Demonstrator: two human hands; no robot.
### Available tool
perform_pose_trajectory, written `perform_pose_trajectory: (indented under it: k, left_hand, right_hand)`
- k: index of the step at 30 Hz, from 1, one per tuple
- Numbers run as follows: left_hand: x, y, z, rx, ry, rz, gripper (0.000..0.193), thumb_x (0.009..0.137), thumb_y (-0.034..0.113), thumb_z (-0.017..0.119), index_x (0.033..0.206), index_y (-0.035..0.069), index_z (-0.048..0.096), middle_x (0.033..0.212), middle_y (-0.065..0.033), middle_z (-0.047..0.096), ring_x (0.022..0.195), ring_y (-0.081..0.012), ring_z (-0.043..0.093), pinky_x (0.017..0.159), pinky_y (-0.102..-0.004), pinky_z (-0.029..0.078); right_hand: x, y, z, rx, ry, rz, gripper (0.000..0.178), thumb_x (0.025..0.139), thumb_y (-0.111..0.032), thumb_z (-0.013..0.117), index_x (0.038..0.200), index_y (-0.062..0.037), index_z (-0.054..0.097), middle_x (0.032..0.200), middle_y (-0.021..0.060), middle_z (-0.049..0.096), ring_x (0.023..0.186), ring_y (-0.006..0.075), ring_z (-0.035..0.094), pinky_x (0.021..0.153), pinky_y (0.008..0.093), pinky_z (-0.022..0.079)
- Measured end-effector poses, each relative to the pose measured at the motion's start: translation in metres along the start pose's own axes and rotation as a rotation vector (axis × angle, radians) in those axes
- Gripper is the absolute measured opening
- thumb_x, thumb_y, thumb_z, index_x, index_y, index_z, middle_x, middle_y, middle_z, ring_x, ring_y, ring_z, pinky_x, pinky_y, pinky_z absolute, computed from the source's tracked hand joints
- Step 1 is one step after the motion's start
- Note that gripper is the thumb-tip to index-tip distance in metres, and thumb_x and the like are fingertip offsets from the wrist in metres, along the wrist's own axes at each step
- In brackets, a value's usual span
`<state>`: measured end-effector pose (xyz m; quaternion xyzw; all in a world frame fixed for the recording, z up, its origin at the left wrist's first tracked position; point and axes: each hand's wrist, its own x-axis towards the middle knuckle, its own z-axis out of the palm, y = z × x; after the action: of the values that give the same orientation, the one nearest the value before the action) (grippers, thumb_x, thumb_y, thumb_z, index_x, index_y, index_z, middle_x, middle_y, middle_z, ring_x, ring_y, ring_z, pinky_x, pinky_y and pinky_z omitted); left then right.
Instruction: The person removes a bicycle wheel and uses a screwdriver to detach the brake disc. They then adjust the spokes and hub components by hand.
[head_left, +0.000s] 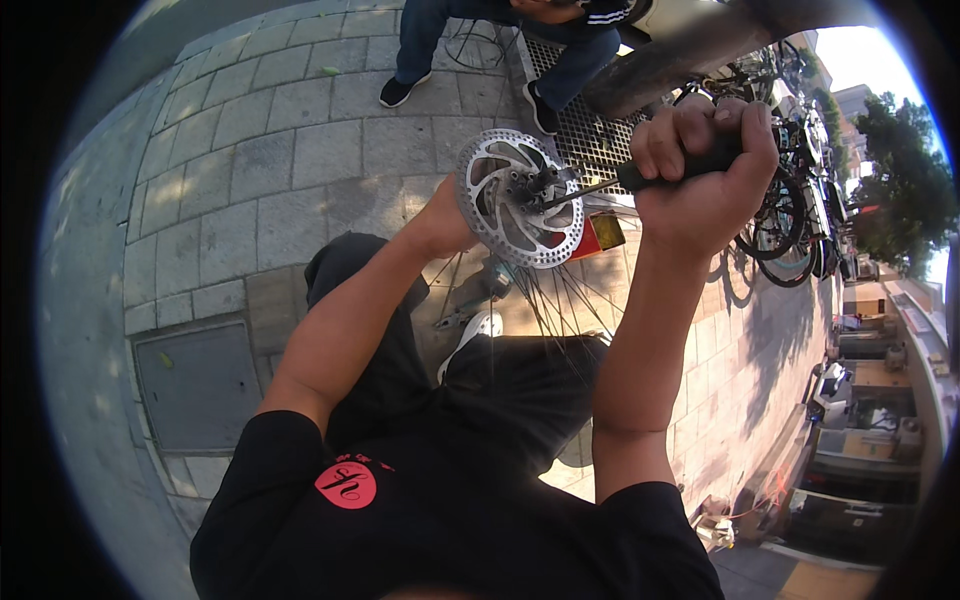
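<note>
My right hand point(690, 165) is wrapped round the black handle of a screwdriver point(590, 190). The metal shaft points left, its tip at the dark hub point(527, 187) in the middle of a silver brake disc point(482, 235). The disc has vent holes and curved spokes and is fixed to a bicycle wheel, whose thin spokes point(565, 300) run down below it. At the disc's left edge is my left hand point(445, 222); its fingers are hidden behind the disc, so their grip does not show.
A person in jeans and dark shoes point(400, 90) sits opposite, beside a metal grating point(580, 125). A red and yellow box point(600, 235) lies behind the wheel. Parked bicycles point(790, 210) stand at the right on the paving. A grey cover plate point(198, 385) is set in the ground at left.
</note>
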<state>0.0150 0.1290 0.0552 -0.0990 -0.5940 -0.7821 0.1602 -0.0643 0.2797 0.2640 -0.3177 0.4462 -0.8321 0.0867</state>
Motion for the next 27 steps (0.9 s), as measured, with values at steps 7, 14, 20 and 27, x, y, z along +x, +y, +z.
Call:
perform_pose_trajectory:
  k: [7, 14, 20, 27]
  left_hand:
    - [0.005, -0.008, 0.001, -0.033, -0.009, -0.016, 0.069, 0.076, 0.007, 0.091, 0.138, 0.006, 0.059, 0.133, -0.0085, 0.068, 0.118, -0.0183, 0.066, 0.106, -0.0372, 0.053]
    - [0.006, 0.021, 0.011, 0.048, 0.004, 0.013, 0.052, 0.081, 0.006, 0.087, 0.129, 0.003, 0.066, 0.126, -0.0098, 0.071, 0.112, -0.0166, 0.066, 0.102, -0.0358, 0.054]
    - [0.006, 0.0, 0.006, 0.039, -0.118, -0.035, 0.072, 0.082, 0.009, 0.087, 0.146, 0.006, 0.052, 0.142, -0.0093, 0.059, 0.128, -0.0175, 0.055, 0.114, -0.0356, 0.043]
    - [0.008, -0.01, 0.002, -0.022, -0.083, -0.041, 0.073, 0.081, 0.003, 0.086, 0.145, 0.007, 0.052, 0.14, -0.0081, 0.061, 0.126, -0.0166, 0.058, 0.111, -0.0349, 0.048]
  right_hand:
    - [0.024, 0.009, -0.015, 0.026, -0.215, 0.1, 0.037, 0.106, -0.044, 0.057, 0.1, -0.0075, 0.061, 0.075, 0.0064, 0.056, 0.057, 0.0174, 0.056, 0.054, 0.0337, 0.049]
    - [-0.001, 0.002, 0.03, -0.202, 0.284, -0.048, 0.037, 0.105, -0.036, 0.064, 0.112, 0.0007, 0.063, 0.083, 0.006, 0.061, 0.062, 0.0145, 0.056, 0.056, 0.0284, 0.049]
    - [0.013, 0.0, -0.012, 0.167, -0.191, 0.126, 0.027, 0.108, -0.03, 0.057, 0.092, -0.0108, 0.048, 0.062, -0.0005, 0.04, 0.042, 0.0087, 0.036, 0.037, 0.0248, 0.033]
    - [0.015, 0.016, 0.007, -0.018, 0.029, 0.0, 0.031, 0.109, -0.039, 0.058, 0.098, -0.0107, 0.052, 0.079, 0.0017, 0.05, 0.061, 0.0101, 0.052, 0.054, 0.025, 0.046]
